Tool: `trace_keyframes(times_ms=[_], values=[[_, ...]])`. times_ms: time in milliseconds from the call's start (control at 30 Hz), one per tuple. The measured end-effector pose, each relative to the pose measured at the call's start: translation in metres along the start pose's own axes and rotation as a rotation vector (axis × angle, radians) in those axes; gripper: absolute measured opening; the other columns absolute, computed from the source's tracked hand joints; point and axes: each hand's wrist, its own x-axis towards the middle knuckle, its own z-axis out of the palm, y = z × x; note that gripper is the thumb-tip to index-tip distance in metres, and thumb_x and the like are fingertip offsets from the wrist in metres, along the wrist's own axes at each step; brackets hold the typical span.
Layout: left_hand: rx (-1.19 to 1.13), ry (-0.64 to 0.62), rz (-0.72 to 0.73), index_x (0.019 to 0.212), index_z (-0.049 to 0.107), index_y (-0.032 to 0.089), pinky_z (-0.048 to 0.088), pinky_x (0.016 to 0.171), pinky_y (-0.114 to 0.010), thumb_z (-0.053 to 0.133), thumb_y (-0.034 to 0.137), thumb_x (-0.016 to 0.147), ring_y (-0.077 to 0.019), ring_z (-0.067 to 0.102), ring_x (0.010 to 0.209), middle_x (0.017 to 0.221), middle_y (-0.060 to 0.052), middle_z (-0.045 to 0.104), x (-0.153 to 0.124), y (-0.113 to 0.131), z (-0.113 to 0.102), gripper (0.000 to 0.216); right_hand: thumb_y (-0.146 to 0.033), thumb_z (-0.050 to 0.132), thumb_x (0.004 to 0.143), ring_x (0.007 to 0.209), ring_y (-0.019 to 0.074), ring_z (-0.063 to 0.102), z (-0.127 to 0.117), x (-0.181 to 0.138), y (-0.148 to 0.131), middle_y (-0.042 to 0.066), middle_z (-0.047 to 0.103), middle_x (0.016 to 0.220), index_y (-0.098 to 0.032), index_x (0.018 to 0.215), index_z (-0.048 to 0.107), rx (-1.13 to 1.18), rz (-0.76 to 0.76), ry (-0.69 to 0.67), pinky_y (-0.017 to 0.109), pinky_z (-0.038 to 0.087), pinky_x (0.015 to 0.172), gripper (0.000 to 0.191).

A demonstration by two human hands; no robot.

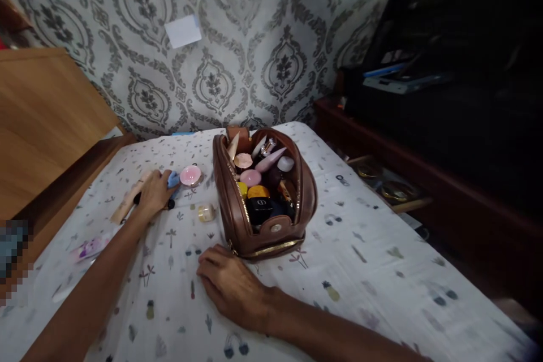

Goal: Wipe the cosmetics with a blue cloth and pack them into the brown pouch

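Note:
My left hand lies over a few small things on the patterned cloth, fingers curled down. A light blue item pokes out by its fingertips, and a dark stick-like item shows beneath it. What it grips is mostly covered. Alongside is a long beige tube. My right hand rests on the cloth, fingers together and bent, with nothing seen in them. Just beyond it stands a brown zip bag, unzipped and packed with cosmetics, including a black compact and an orange-lidded jar.
Near the bag are a pink round container and a small cream jar. A purple-and-white packet lies at left. A wooden panel borders the left side; an open drawer with bangles is at right.

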Motion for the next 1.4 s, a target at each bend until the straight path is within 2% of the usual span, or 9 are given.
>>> trace_keyframes(times_ms=[200, 400, 533, 667, 767, 867, 933, 1100, 1400], values=[[0.05, 0.049, -0.002, 0.117, 0.057, 0.017, 0.05, 0.076, -0.039, 0.036, 0.045, 0.099, -0.0297, 0.061, 0.091, 0.106, -0.012, 0.055, -0.013, 0.004, -0.007, 0.039, -0.012, 0.052, 0.093, 0.099, 0.0209, 0.059, -0.004, 0.0, -0.001, 0.009, 0.067, 0.101, -0.013, 0.09, 0.065, -0.085, -0.017, -0.046, 0.03, 0.051, 0.087, 0.013], [-0.056, 0.171, 0.136, 0.125, 0.055, 0.019, 0.053, 0.083, -0.043, 0.039, 0.046, 0.097, -0.0319, 0.058, 0.103, 0.12, -0.015, 0.053, -0.038, 0.004, -0.004, 0.042, -0.01, 0.053, 0.091, 0.098, 0.0206, 0.058, -0.004, -0.001, 0.0, 0.009, 0.067, 0.098, -0.014, 0.088, 0.064, -0.062, -0.032, -0.037, 0.03, 0.05, 0.087, 0.013], [-0.262, 0.097, 0.333, 0.129, 0.055, 0.023, 0.051, 0.096, -0.044, 0.046, 0.04, 0.092, -0.0302, 0.058, 0.114, 0.128, -0.011, 0.056, -0.047, 0.009, -0.005, 0.042, -0.01, 0.053, 0.091, 0.098, 0.0205, 0.057, -0.002, -0.002, 0.001, 0.009, 0.066, 0.098, -0.016, 0.088, 0.063, -0.038, -0.024, -0.007, 0.031, 0.049, 0.086, 0.012], [-0.506, -0.014, 0.464, 0.118, 0.063, 0.024, 0.043, 0.11, -0.042, 0.051, 0.033, 0.089, -0.0273, 0.056, 0.123, 0.134, -0.008, 0.058, -0.052, 0.022, -0.015, 0.032, -0.011, 0.052, 0.092, 0.097, 0.0207, 0.058, -0.004, 0.0, 0.0, 0.009, 0.066, 0.097, -0.014, 0.088, 0.064, -0.057, -0.029, -0.027, 0.031, 0.05, 0.087, 0.013], [-0.735, -0.025, 0.402, 0.101, 0.069, 0.022, 0.043, 0.109, -0.041, 0.051, 0.033, 0.09, -0.0272, 0.059, 0.119, 0.122, -0.008, 0.065, -0.055, 0.027, -0.022, 0.024, -0.012, 0.052, 0.093, 0.098, 0.021, 0.058, -0.006, 0.001, -0.001, 0.01, 0.066, 0.099, -0.012, 0.089, 0.065, -0.071, -0.021, -0.052, 0.03, 0.051, 0.087, 0.013], [-0.934, 0.046, 0.139, 0.093, 0.068, 0.02, 0.053, 0.093, -0.038, 0.052, 0.04, 0.09, -0.026, 0.066, 0.098, 0.099, -0.007, 0.07, -0.057, 0.024, -0.023, 0.026, -0.012, 0.052, 0.093, 0.099, 0.0212, 0.058, -0.007, 0.001, -0.001, 0.01, 0.066, 0.1, -0.013, 0.089, 0.065, -0.074, -0.021, -0.057, 0.03, 0.051, 0.088, 0.013], [-0.927, 0.125, 0.004, 0.096, 0.067, 0.02, 0.055, 0.083, -0.036, 0.055, 0.045, 0.088, -0.0248, 0.066, 0.089, 0.093, -0.005, 0.07, -0.057, 0.022, -0.022, 0.029, -0.012, 0.051, 0.093, 0.099, 0.0211, 0.058, -0.006, 0.002, 0.0, 0.009, 0.066, 0.1, -0.013, 0.089, 0.064, -0.074, -0.025, -0.051, 0.031, 0.051, 0.088, 0.014], [-0.76, 0.029, 0.187, 0.105, 0.068, 0.018, 0.051, 0.094, -0.037, 0.051, 0.043, 0.089, -0.0247, 0.064, 0.099, 0.103, -0.006, 0.07, -0.06, 0.031, -0.023, 0.034, -0.011, 0.051, 0.093, 0.098, 0.0211, 0.058, -0.003, 0.001, 0.002, 0.009, 0.066, 0.1, -0.014, 0.088, 0.064, -0.062, -0.033, -0.028, 0.031, 0.051, 0.088, 0.014], [-0.849, -0.167, 0.172, 0.091, 0.069, 0.02, 0.052, 0.073, -0.029, 0.056, 0.049, 0.087, -0.0206, 0.064, 0.079, 0.084, -0.002, 0.07, -0.092, 0.033, -0.041, 0.032, -0.007, 0.05, 0.093, 0.1, 0.0211, 0.059, -0.003, 0.001, 0.0, 0.01, 0.066, 0.103, -0.014, 0.09, 0.064, -0.008, -0.02, -0.001, 0.033, 0.052, 0.09, 0.016]])
